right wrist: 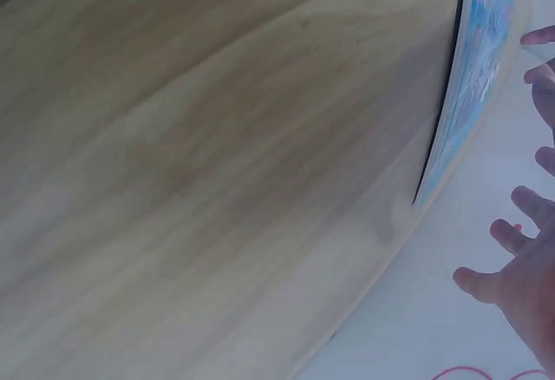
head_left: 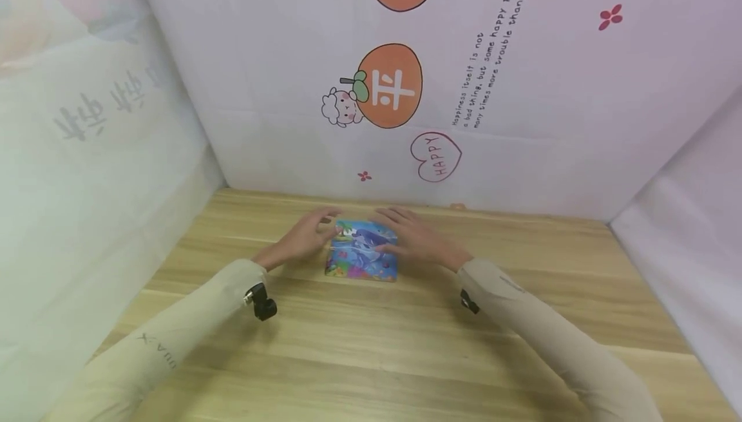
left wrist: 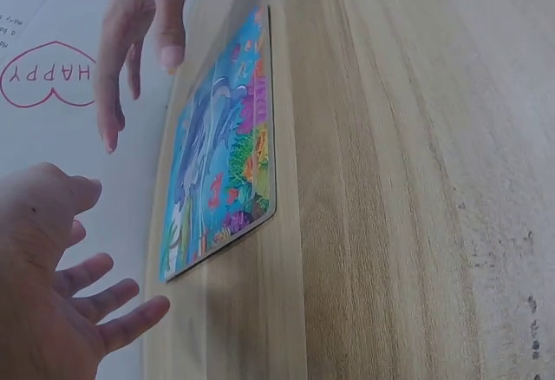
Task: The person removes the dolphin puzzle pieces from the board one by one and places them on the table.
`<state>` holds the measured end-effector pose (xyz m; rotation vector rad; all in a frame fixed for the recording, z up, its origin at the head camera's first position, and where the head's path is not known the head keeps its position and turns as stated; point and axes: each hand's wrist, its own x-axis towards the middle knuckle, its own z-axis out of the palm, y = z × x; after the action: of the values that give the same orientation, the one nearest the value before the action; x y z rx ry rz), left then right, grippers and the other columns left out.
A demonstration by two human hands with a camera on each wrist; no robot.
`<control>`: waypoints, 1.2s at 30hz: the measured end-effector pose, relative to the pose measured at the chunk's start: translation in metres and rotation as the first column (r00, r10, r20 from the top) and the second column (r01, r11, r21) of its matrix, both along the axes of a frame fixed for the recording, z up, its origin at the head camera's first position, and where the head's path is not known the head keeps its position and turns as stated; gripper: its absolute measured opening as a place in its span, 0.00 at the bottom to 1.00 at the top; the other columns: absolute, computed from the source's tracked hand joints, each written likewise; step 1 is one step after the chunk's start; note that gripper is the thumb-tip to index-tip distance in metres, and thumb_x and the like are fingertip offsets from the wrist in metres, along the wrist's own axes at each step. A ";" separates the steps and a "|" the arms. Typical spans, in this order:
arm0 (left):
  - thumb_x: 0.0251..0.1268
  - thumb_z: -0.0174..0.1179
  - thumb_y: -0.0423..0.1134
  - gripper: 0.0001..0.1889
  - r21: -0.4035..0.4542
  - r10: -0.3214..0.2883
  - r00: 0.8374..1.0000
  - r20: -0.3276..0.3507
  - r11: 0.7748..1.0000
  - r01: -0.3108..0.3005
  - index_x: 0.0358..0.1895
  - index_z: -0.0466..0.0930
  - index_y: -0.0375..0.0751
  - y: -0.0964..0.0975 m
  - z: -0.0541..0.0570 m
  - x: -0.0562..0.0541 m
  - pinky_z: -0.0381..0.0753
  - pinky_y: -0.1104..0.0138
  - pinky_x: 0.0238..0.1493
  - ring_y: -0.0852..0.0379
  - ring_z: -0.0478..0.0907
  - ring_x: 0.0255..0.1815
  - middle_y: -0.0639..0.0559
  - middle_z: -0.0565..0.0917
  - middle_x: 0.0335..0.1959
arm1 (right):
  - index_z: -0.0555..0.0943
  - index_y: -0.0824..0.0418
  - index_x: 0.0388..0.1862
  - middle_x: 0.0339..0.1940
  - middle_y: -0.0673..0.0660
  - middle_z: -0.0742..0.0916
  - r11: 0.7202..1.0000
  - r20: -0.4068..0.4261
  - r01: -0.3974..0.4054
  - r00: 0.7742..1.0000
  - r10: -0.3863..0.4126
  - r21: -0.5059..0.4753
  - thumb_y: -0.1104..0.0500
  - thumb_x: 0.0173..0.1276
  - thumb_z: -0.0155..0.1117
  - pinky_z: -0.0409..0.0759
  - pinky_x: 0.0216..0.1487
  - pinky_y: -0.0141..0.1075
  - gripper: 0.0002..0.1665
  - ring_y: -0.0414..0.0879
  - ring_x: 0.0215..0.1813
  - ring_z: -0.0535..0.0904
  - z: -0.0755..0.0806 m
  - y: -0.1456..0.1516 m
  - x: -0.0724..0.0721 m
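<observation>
A thin, nearly square picture board (head_left: 362, 261) lies flat on the wooden table, with dolphins, a palm tree and coral printed in bright colours. Its glossy face shows in the left wrist view, where the board (left wrist: 217, 137) has rounded corners and a dark lower edge. My left hand (head_left: 307, 235) is at the board's left side, fingers spread and loosely bent, holding nothing. From the right, my right hand (head_left: 420, 238) reaches over the board's edge, its thumb overlapping the dolphins in the head view. Its fingers (left wrist: 111, 94) hang relaxed and grip nothing.
The wooden table (head_left: 371, 345) runs up to a white printed cloth (head_left: 278, 119) standing at the back. White cloth walls (head_left: 87, 183) close in the left and right sides. Black wrist cameras (head_left: 263, 303) sit on both sleeves.
</observation>
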<state>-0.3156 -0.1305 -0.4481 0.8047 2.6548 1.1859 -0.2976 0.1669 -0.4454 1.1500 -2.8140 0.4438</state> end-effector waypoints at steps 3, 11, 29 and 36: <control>0.81 0.57 0.41 0.28 0.007 0.022 1.000 0.001 1.000 -0.022 0.78 0.66 0.37 0.001 0.000 -0.001 0.77 0.39 0.71 0.34 0.74 0.70 0.35 0.73 0.74 | 0.66 0.57 0.82 0.82 0.65 0.68 1.000 -0.006 0.008 1.000 -0.008 -0.002 0.43 0.74 0.68 0.60 0.82 0.65 0.44 0.63 0.82 0.61 -0.001 -0.006 -0.003; 0.82 0.54 0.37 0.23 0.043 0.144 0.988 0.063 0.988 -0.147 0.73 0.70 0.33 0.005 0.003 -0.002 0.87 0.46 0.62 0.33 0.80 0.63 0.31 0.79 0.65 | 0.69 0.58 0.80 0.77 0.64 0.72 0.998 0.056 0.055 0.997 -0.053 -0.033 0.41 0.71 0.71 0.66 0.79 0.65 0.45 0.60 0.78 0.65 -0.003 -0.020 -0.012; 0.85 0.44 0.36 0.28 0.176 0.107 0.684 0.721 0.928 -0.330 0.80 0.55 0.24 0.003 0.019 -0.017 0.87 0.46 0.60 0.26 0.69 0.74 0.19 0.65 0.74 | 0.69 0.62 0.78 0.69 0.63 0.75 0.982 0.366 0.182 0.918 -0.149 -0.056 0.50 0.63 0.80 0.80 0.71 0.49 0.48 0.55 0.65 0.75 -0.007 -0.062 -0.024; 0.82 0.51 0.39 0.26 0.165 0.139 0.469 0.872 0.819 -0.549 0.74 0.65 0.23 0.016 0.015 -0.019 0.84 0.48 0.68 0.38 0.77 0.66 0.28 0.76 0.66 | 0.69 0.61 0.77 0.70 0.64 0.73 0.962 0.440 0.268 0.871 -0.217 -0.056 0.46 0.56 0.84 0.79 0.73 0.51 0.54 0.57 0.67 0.73 -0.008 -0.072 -0.026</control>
<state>-0.3348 -0.1149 -0.4330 -0.3486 1.7517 1.7153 -0.3240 0.0947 -0.4531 0.7284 -3.1887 0.9255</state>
